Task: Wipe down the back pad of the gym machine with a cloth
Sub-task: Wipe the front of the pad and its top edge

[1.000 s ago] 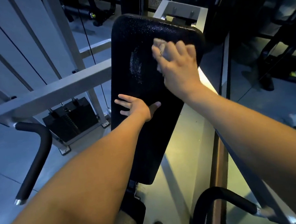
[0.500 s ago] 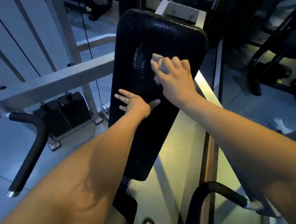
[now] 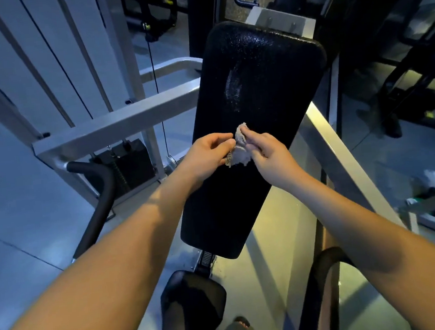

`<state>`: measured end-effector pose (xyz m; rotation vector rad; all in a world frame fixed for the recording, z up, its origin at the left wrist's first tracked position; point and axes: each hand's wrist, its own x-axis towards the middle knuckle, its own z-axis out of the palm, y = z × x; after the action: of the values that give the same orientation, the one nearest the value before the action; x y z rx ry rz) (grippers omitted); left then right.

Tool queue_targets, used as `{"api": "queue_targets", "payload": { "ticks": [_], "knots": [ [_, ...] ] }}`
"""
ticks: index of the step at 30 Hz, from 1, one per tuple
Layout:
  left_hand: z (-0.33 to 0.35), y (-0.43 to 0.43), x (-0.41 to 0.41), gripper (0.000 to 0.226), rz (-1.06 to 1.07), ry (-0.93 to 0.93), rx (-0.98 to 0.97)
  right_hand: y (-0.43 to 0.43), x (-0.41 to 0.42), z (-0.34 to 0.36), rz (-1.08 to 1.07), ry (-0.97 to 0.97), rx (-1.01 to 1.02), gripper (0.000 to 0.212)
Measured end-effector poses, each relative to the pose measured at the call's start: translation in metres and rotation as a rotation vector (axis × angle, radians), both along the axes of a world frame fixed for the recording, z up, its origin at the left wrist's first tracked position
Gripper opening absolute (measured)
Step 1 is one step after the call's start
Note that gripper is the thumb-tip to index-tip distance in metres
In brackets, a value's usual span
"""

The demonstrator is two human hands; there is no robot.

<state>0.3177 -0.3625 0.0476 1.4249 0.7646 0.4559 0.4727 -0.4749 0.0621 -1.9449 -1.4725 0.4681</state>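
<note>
The cloth [image 3: 239,146], a small crumpled pale rag, sits at the centre of the frame, pinched between both hands in front of the middle of the back pad [image 3: 253,108]. The left hand [image 3: 207,153] has its fingers curled closed on the rag's left edge, and the right hand [image 3: 269,150] nips its right side between thumb and fingertips. The black pad runs tilted from upper right to lower centre, with a pale smear [image 3: 232,89] on its upper half. Below it lies the dark seat [image 3: 194,297]. A grey frame bar [image 3: 116,124] crosses the left, above a black padded handle [image 3: 98,203] and weight stack [image 3: 128,162]. No writing is legible. The floor [image 3: 16,210] is grey tile, and the room is dim with dark machines behind.
</note>
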Motion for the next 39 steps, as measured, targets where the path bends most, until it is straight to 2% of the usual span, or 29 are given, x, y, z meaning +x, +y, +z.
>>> {"api": "queue_targets", "payload": {
  "ticks": [2,5,8,11,17,20,23,25,27,28,29,30,32,33,34,36,39],
  "knots": [
    [-0.004,-0.001,-0.011,0.038,-0.050,-0.032,-0.007,-0.005,-0.011,0.001,-0.023,0.083,0.009,0.047],
    [-0.010,-0.004,-0.023,0.029,-0.122,-0.008,0.009,-0.010,-0.027,0.006,-0.089,0.265,0.003,0.027],
    [-0.013,-0.002,-0.036,0.022,-0.144,0.029,-0.012,-0.011,-0.035,0.007,-0.180,0.238,-0.004,0.005],
    [-0.013,0.002,-0.053,0.021,-0.159,0.070,-0.007,-0.014,-0.039,0.005,-0.277,0.191,0.000,0.015],
    [-0.019,0.000,-0.079,0.016,-0.331,0.162,0.058,-0.007,-0.074,-0.003,-0.362,0.325,0.009,0.018],
    [-0.026,0.001,-0.091,0.019,-0.281,0.070,-0.055,-0.008,-0.078,0.001,-0.410,0.189,0.000,0.020],
    [-0.027,0.001,-0.097,0.031,-0.223,-0.009,-0.211,-0.018,-0.080,-0.004,-0.406,0.191,-0.083,0.044],
    [-0.023,-0.002,-0.094,0.040,-0.183,-0.047,-0.291,-0.021,-0.086,-0.008,-0.409,0.312,-0.150,0.057],
    [-0.016,-0.006,-0.088,0.043,-0.153,-0.094,-0.382,-0.022,-0.089,-0.010,-0.357,0.645,-0.157,0.077],
    [-0.012,-0.007,-0.085,0.046,-0.167,-0.110,-0.411,-0.023,-0.090,-0.011,-0.297,0.791,-0.118,0.079],
    [-0.010,-0.008,-0.083,0.050,-0.198,-0.113,-0.401,-0.024,-0.089,-0.012,-0.230,0.885,-0.082,0.075],
    [-0.011,-0.007,-0.082,0.050,-0.225,-0.104,-0.378,-0.024,-0.087,-0.012,-0.193,0.907,-0.056,0.062],
    [-0.016,-0.005,-0.076,0.043,-0.217,-0.050,-0.289,-0.024,-0.076,-0.014,-0.221,0.863,-0.012,0.025],
    [-0.020,-0.002,-0.072,0.036,-0.175,-0.016,-0.243,-0.024,-0.067,-0.016,-0.245,0.846,-0.009,0.018],
    [-0.022,-0.001,-0.068,0.028,-0.118,0.004,-0.227,-0.024,-0.060,-0.015,-0.244,0.851,-0.024,0.018],
    [-0.024,0.001,-0.059,0.014,0.009,-0.020,-0.318,-0.023,-0.045,-0.012,-0.234,0.852,-0.072,0.032],
    [-0.023,0.002,-0.042,0.020,0.097,-0.105,-0.487,-0.017,-0.027,-0.012,-0.320,0.786,-0.103,0.050]
  ]
}}
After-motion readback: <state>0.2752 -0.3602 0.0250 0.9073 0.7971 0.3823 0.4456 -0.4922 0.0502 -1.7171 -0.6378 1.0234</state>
